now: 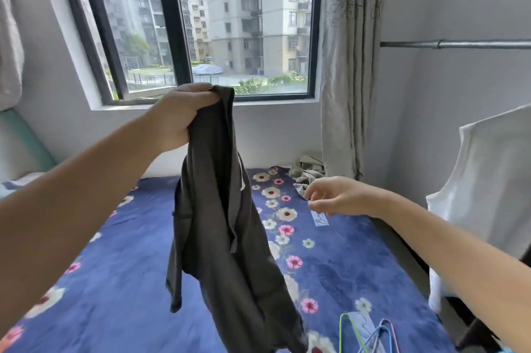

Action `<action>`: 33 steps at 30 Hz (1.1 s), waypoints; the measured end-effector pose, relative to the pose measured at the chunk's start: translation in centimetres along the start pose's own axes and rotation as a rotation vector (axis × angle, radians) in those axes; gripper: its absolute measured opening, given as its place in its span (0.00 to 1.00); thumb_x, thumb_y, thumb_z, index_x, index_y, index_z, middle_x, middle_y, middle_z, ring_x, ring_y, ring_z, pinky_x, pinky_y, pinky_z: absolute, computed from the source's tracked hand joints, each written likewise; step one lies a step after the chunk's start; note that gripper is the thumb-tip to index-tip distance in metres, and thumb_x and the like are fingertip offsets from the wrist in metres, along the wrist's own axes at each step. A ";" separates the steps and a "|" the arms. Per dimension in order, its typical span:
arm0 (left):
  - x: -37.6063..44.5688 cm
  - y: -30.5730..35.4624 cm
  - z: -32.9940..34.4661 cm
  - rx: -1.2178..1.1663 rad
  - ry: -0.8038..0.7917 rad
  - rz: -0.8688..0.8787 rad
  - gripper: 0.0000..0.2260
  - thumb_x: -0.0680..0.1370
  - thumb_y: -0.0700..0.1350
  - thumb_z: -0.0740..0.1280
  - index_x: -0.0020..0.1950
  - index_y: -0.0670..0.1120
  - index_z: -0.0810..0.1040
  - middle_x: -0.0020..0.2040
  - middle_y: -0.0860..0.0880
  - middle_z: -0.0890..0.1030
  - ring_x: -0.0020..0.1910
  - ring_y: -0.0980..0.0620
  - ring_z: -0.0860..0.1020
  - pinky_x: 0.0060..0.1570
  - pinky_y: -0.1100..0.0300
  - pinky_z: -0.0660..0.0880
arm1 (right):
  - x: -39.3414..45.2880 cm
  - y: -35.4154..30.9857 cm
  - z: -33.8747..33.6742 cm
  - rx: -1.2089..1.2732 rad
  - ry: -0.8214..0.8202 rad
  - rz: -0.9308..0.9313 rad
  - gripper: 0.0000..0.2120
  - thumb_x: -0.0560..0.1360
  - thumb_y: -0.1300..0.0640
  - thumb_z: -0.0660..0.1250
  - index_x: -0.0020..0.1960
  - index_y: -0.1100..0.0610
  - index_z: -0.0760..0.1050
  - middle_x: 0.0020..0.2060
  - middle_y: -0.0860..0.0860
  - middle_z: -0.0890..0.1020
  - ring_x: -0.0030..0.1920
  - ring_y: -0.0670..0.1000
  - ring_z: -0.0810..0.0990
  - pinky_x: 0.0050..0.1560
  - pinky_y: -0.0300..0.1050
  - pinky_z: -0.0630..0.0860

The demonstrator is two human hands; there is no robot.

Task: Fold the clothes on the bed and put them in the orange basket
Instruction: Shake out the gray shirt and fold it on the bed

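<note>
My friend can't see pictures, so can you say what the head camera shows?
A left hand holds up a dark grey shirt above a bed with a blue flowered blanket, while the empty right hand reaches toward it. Coloured hangers lie on the blanket below a big window.

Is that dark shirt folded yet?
No. The dark shirt hangs loose and bunched from the left hand, which grips its top, above the bed.

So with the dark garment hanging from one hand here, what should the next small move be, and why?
Probably bring the right hand across to take a second corner of the dark garment. Only the left hand grips it, bunched at the top, so it hangs crumpled above the bed; the right hand is open and holds nothing.
</note>
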State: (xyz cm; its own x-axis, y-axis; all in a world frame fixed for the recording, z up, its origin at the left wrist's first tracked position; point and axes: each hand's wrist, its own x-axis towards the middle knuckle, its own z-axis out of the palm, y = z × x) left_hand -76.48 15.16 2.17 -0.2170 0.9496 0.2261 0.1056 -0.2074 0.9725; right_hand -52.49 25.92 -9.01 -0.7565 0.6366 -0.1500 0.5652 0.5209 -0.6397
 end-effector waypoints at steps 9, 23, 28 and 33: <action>-0.3 2.1 0.2 -0.159 0.223 0.049 0.11 0.80 0.39 0.58 0.38 0.44 0.72 0.27 0.50 0.75 0.26 0.53 0.75 0.32 0.62 0.75 | 4.9 -8.3 10.0 0.163 0.247 -0.221 0.17 0.71 0.54 0.70 0.58 0.59 0.74 0.47 0.52 0.79 0.45 0.50 0.77 0.48 0.38 0.74; -3.3 3.6 -2.3 -0.235 0.275 0.054 0.13 0.80 0.41 0.58 0.36 0.46 0.72 0.24 0.52 0.75 0.24 0.56 0.75 0.31 0.65 0.74 | 3.3 -7.6 8.6 0.903 -0.101 -0.312 0.09 0.75 0.60 0.63 0.36 0.57 0.73 0.35 0.47 0.82 0.38 0.46 0.80 0.39 0.39 0.77; -3.0 2.9 -0.2 -0.182 0.213 0.044 0.13 0.80 0.40 0.58 0.36 0.46 0.73 0.24 0.52 0.76 0.24 0.56 0.75 0.30 0.66 0.74 | 3.1 -9.0 8.7 0.521 0.286 -0.397 0.06 0.73 0.64 0.68 0.41 0.54 0.79 0.32 0.53 0.78 0.31 0.47 0.74 0.32 0.39 0.73; -2.8 3.2 1.0 -0.207 0.180 0.058 0.13 0.80 0.40 0.59 0.37 0.46 0.75 0.26 0.51 0.78 0.26 0.55 0.77 0.31 0.65 0.76 | 3.1 -7.9 10.3 0.026 0.465 -0.377 0.17 0.66 0.54 0.72 0.53 0.59 0.76 0.48 0.53 0.79 0.48 0.50 0.76 0.46 0.39 0.71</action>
State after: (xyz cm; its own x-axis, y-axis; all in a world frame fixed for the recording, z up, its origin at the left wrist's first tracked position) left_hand -74.57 12.09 4.61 -0.3873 0.8816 0.2697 -0.0733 -0.3211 0.9442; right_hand -62.69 17.94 -12.16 -0.6765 0.5955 0.4332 0.2731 0.7493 -0.6033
